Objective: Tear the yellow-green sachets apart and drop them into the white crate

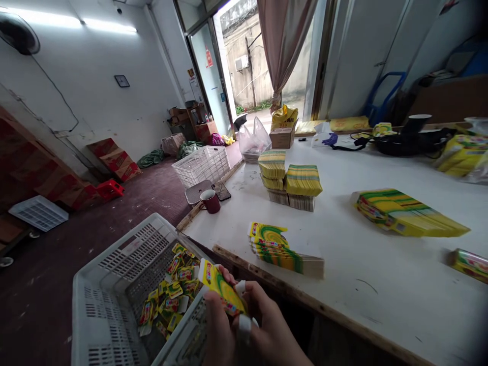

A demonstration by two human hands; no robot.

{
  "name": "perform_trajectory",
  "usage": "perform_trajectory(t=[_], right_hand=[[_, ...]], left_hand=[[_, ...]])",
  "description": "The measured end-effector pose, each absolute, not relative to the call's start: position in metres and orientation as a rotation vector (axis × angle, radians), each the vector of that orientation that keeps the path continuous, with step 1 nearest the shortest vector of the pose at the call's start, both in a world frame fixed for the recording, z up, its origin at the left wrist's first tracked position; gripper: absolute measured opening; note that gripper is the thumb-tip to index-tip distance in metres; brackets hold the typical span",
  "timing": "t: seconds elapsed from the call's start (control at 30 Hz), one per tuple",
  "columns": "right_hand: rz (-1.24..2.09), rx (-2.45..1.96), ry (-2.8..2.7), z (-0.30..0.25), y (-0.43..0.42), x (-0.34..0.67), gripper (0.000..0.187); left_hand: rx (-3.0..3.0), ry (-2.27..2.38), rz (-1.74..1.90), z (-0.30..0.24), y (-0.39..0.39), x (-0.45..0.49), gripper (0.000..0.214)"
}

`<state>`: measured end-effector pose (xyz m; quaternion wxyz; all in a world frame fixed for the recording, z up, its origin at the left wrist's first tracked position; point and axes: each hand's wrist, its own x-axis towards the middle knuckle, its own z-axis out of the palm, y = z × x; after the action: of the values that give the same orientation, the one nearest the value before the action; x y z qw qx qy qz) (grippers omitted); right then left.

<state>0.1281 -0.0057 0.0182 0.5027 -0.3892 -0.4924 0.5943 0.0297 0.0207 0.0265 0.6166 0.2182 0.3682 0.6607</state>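
Observation:
Between my two hands, over the near edge of the table, is a small yellow and green printed carton (223,288), tilted, with a white flap at its far end. My left hand (218,325) grips it from the left, thumb along its side. My right hand (269,320) has white coverings on its fingertips and closes on the near right end of the same carton. Below and left, a white plastic crate (89,290) holds several similar small cartons (171,295) in a loose heap. Just beyond my hands, a fanned stack of flat cartons (280,249) lies on the table.
The white table (343,274) has a wooden edge strip. On it are banded carton stacks (304,179), a long row of flat cartons (412,212), a dark red mug (210,202) and a phone (221,191). Another white crate (202,165) stands beyond the table's left edge.

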Motion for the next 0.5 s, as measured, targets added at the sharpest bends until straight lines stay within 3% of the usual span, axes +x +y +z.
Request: perform_trajectory(t=[0.1,0.2,0.27,0.4,0.5], right_hand=[[1.326,-1.018,-1.203,0.017,0.000,0.140,0.020],[1.139,-1.117,-1.361,0.018,0.003,0.154,0.017],[1.002,-1.164,-1.485,0.019,0.003,0.163,0.016],[0.711,-1.228,-1.872,0.030,0.003,0.176,0.030],[0.543,-1.150,-2.253,0.044,-0.001,0.171,0.021]], left_hand=[[0.603,0.907,1.486,0.011,0.015,0.020,0.056],[0.791,1.070,1.470,0.001,0.016,0.001,0.027],[0.933,1.100,1.383,0.003,0.020,-0.019,0.027],[1.352,0.975,1.148,0.024,0.028,-0.058,0.076],[1.647,1.003,0.779,0.039,0.023,-0.059,0.110]])
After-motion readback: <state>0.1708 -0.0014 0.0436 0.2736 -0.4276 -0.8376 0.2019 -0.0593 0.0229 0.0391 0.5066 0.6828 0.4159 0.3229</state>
